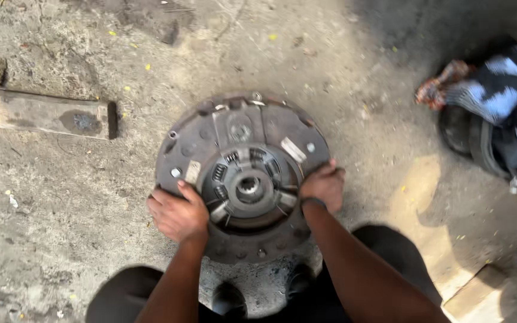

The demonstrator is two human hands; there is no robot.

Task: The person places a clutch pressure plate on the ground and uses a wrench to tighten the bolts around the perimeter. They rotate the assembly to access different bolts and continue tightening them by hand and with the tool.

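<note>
both hands grip the clutch pressure plate point(243, 173) at frame centre: left hand point(178, 215) fingers curl over its lower-left rim, right hand point(324, 186) clasps the right edge; the plate's near rim is hidden behind the knees.

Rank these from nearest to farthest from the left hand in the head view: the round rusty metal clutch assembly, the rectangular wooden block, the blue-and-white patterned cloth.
1. Round rusty metal clutch assembly, under the left hand.
2. Rectangular wooden block, upper left.
3. Blue-and-white patterned cloth, far right.
</note>
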